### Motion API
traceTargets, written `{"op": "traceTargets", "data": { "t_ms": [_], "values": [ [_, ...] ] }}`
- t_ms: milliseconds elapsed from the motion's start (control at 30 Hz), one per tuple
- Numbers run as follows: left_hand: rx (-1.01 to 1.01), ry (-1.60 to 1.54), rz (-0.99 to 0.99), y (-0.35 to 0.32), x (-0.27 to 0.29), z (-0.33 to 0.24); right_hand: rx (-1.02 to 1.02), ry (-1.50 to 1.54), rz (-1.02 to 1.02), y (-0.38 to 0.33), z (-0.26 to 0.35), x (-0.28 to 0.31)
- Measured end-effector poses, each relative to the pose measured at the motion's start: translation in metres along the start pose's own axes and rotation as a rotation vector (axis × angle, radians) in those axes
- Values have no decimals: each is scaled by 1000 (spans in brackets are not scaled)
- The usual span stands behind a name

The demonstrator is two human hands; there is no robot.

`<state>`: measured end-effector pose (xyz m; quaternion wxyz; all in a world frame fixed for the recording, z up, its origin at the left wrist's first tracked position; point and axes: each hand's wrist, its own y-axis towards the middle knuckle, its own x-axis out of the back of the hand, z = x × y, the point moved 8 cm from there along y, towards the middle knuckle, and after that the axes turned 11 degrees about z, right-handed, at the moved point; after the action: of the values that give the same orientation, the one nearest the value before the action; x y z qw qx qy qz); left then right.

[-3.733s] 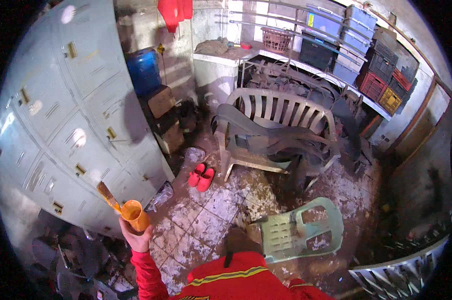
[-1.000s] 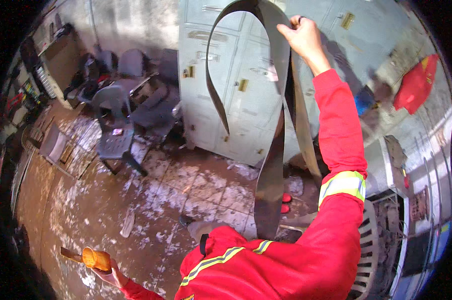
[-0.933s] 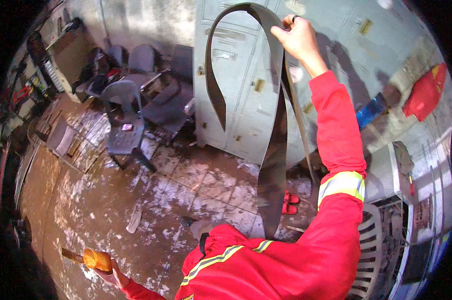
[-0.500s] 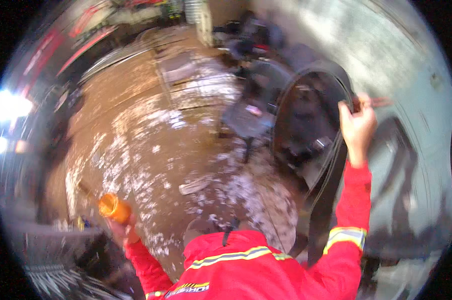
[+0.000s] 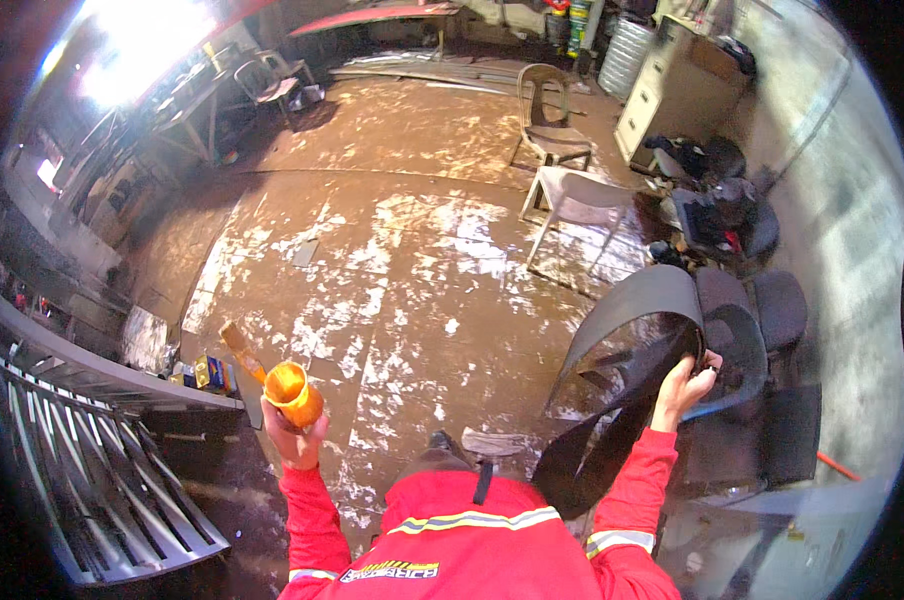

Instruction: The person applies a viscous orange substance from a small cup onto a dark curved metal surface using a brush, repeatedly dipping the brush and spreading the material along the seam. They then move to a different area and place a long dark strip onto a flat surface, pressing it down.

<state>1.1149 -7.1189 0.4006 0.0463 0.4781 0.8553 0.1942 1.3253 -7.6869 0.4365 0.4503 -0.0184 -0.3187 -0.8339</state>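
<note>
My left hand (image 5: 297,438) is wrapped round an orange cup (image 5: 298,402), its open mouth tilted toward me. A flat wooden stick or brush handle (image 5: 242,350), smeared orange, slants up beside the cup's rim; its lower end is hidden. On the other side, my right hand (image 5: 678,392) pinches the edge of a wide, dark, flexible strip (image 5: 627,300) that looks like rubber. The strip arches over in a loop, and its other part hangs down toward my right sleeve.
Dark chairs (image 5: 734,330) stand just beyond the strip. Pale plastic chairs (image 5: 577,195) are farther off, near a filing cabinet (image 5: 660,92). A slatted metal frame (image 5: 102,470) and small boxes (image 5: 210,373) lie at left. An orange rod (image 5: 838,466) lies at right.
My view has swung toward the right wall less and shows more of the room. My right hand has come lower and nearer with the strip; the left still holds the orange cup.
</note>
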Motion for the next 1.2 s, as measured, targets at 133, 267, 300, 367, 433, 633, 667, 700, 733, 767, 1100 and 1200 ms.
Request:
{"op": "traceTargets", "data": {
  "t_ms": [133,267,300,367,433,633,667,700,733,767,1100,1200],
  "values": [
    [-3,55,-96,106,58,34,93,-288,58,19,60,-127],
    [3,61,-160,208,98,91,201,-402,102,40,89,-269],
    [26,53,-182,232,108,113,182,-436,117,44,93,-307],
    [42,46,-206,284,118,137,163,-478,149,51,86,-387],
    [16,72,-208,341,134,163,161,-469,170,62,89,-469],
    [132,64,-264,511,192,255,84,-521,316,106,110,-702],
    [144,53,-269,540,198,268,71,-559,334,111,117,-731],
    [127,77,-250,569,206,283,69,-556,346,122,120,-760],
    [107,64,-254,607,214,291,62,-541,361,128,124,-795],
    [88,49,-254,646,221,299,53,-530,374,136,130,-831],
    [-35,34,-42,1010,287,471,-200,-671,385,111,122,-1142],
    [-43,112,139,1128,301,506,-274,-723,370,105,169,-1221]
  ]
}}
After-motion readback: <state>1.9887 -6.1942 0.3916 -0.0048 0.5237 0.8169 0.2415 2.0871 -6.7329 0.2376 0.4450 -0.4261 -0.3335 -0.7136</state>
